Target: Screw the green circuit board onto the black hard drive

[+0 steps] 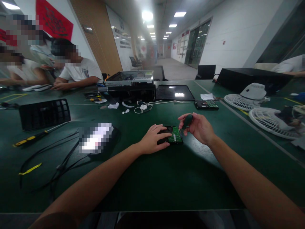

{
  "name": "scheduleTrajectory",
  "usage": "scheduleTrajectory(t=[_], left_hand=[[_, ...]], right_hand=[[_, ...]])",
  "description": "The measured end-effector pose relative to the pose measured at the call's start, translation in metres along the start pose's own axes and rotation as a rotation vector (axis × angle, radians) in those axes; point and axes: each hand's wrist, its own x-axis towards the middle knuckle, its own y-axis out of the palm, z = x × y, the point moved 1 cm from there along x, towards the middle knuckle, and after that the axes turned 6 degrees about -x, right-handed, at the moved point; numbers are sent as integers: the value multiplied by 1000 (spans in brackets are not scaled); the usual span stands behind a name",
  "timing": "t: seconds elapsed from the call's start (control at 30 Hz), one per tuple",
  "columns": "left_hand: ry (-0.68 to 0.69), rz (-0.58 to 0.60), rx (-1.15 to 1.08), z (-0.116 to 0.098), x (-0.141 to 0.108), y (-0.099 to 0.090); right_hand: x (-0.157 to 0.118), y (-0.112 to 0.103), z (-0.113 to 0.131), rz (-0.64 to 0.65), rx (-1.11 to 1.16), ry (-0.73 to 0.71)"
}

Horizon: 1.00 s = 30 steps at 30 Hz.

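A hard drive (175,135) lies on the green table with its green circuit board facing up. My left hand (154,138) is laid over its left part, fingers across the top and thumb along the near edge, holding it against the table. In my right hand (199,127) is a screwdriver (188,121) with a dark, rounded handle, gripped between thumb and fingers. The handle slants down toward the drive's right side. Its shaft and tip are too small to make out, so I cannot tell whether the tip touches a screw.
Farther back stand an opened computer case (131,90), a dark flat panel (175,92) and another hard drive (206,105). White fan grilles (271,122) lie right. A yellow-black screwdriver (30,139), a black grille panel (45,114) and a strap (64,168) lie left. Several people sit beyond.
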Motion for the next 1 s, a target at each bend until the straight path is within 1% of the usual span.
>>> scheduleTrajectory(t=[0.33,0.5,0.63,0.77,0.87,1.0], left_hand=[[3,-14,-5,-2,0,0],[6,-7,-6,1,0,1],[-2,3,-2,3,0,2],[3,7,2,2,-1,1],[-3,12,0,1,0,0],[-11,18,3,0,0,0]], right_hand=[[0,-1,-3,21,-27,-29],[-1,-3,-1,18,-66,-30],[-2,-7,2,-23,-135,-93],[-4,-8,6,-45,-147,-151],[-5,-8,8,-51,-198,-170],[-6,-8,7,-38,-173,-167]])
